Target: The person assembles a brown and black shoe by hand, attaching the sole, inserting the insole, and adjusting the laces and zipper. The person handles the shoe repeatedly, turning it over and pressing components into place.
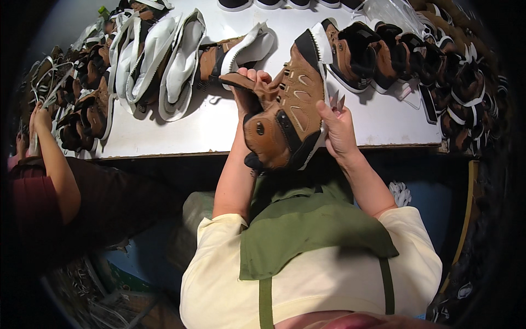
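Observation:
A brown and black shoe upper (301, 98) with a white stitched lower edge is held up tilted before me, above the table's front edge. My left hand (253, 82) is closed round its tongue and collar side, its fingers partly hidden behind the upper. On the other side my right hand (341, 127) is closed, its thumb beside the white lower edge. Small snips (337, 102) with pointed metal blades stick up from its fingers; their handle is hidden in the palm.
Across the white table (164, 134), several uppers with white linings (183, 66) lie to the left. Brown and black shoes (356, 55) line the right, with a heap (466, 82) beyond. A dark flat object (428, 104) lies nearby. At far left a co-worker's arm (55, 156) reaches toward white laces.

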A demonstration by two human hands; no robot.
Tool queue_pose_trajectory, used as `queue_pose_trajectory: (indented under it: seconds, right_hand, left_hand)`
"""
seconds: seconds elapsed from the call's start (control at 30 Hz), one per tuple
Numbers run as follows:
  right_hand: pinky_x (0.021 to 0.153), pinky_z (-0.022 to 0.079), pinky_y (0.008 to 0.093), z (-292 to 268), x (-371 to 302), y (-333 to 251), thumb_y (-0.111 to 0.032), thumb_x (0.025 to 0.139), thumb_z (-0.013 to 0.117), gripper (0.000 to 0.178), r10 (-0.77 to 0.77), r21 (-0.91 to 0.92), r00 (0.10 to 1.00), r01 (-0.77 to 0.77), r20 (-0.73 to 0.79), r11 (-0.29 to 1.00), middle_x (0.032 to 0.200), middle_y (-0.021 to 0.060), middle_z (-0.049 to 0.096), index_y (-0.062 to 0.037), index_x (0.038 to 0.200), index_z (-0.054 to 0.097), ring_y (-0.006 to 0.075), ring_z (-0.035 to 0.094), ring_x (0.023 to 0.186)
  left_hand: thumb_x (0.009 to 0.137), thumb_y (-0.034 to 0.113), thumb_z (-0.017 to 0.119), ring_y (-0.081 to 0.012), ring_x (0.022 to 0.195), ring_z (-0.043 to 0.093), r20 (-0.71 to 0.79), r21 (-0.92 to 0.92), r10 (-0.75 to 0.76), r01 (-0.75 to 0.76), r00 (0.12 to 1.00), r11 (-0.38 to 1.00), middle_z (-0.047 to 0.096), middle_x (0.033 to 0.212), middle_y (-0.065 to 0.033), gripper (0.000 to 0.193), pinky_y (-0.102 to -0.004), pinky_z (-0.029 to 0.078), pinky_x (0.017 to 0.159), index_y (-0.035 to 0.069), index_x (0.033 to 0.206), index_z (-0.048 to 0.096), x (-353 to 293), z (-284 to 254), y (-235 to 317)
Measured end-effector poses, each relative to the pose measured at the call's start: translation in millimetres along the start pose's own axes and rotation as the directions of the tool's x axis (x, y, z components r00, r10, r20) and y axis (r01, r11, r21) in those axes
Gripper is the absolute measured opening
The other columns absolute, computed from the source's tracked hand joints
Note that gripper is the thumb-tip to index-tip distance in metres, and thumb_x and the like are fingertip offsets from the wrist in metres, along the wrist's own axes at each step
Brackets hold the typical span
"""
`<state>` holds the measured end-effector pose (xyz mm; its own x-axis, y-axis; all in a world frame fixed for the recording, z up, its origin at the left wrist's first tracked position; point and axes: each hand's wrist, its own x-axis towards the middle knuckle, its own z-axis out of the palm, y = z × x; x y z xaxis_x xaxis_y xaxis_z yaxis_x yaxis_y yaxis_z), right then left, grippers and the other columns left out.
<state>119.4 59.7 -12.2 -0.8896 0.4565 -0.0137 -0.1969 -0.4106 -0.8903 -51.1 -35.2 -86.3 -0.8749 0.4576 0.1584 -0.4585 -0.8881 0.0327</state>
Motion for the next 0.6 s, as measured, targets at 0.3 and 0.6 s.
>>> queue_pose_trajectory:
  seconds: [0.3, 0.6]
  right_hand:
    - [0.086, 0.049, 0.0265, -19.4, 20.7, -10.4, -0.005, 0.089, 0.067, 0.023, -0.122, 0.034, 0.991, 0.124, -0.064, 0.992, 0.105, 0.0073, 0.067, 0.0045, 0.110, 0.064, 0.0115, 0.062, 0.092]
    - [0.088, 0.049, 0.0285, -29.2, 29.8, -13.2, -0.008, 0.093, 0.064, 0.025, -0.102, 0.092, 0.994, 0.104, -0.029, 0.990, 0.109, 0.0090, 0.067, 0.0047, 0.115, 0.063, 0.0136, 0.063, 0.096]
  left_hand:
    - [0.099, 0.031, 0.053, -0.0145, 0.075, 0.059, -0.225, 0.843, 0.197, 0.089, 0.954, 0.531, 0.063, 0.084, -0.0073, 0.032, -0.0273, 0.049, 0.072, 0.001, 0.090, 0.061, -23.0, -12.6, 36.5]
    - [0.081, 0.010, 0.074, -0.0144, 0.101, 0.061, -0.107, 0.884, -0.240, 0.203, 0.965, 0.421, 0.064, 0.113, -0.0094, 0.053, -0.0289, 0.048, 0.091, -0.005, 0.127, 0.053, -79.2, 66.5, 19.5]
